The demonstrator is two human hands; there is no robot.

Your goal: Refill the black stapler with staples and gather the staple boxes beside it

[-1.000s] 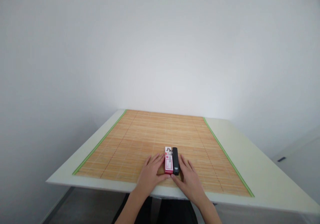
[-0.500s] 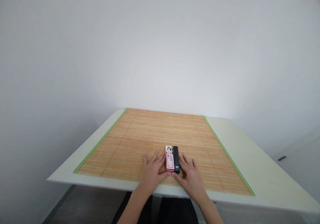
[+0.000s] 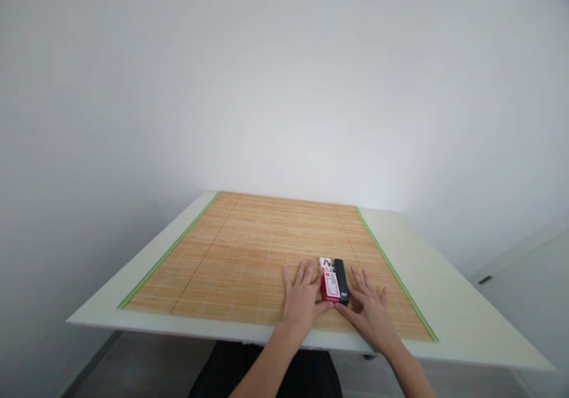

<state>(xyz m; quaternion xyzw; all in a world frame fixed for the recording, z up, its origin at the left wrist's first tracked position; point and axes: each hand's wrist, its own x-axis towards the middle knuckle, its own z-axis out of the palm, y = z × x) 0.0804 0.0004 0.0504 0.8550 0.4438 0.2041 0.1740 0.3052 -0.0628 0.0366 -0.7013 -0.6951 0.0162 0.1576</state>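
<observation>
A black stapler lies lengthwise on the bamboo mat. Against its left side is a small red-and-white box, with a white box end showing a printed picture just beyond it. Whether these are one box or two stacked ones I cannot tell. My left hand rests on the mat with fingers spread, its index finger and thumb against the box. My right hand is spread on the other side, thumb near the stapler's close end and fingers along its right side.
Green edging runs down the mat's sides. The white tabletop extends past it to the right, with its front edge close to my wrists. A plain wall stands behind the table.
Both hands, the box and the stapler have shifted together to the right across the mat. The stapler and box are still side by side, tilted slightly more.
</observation>
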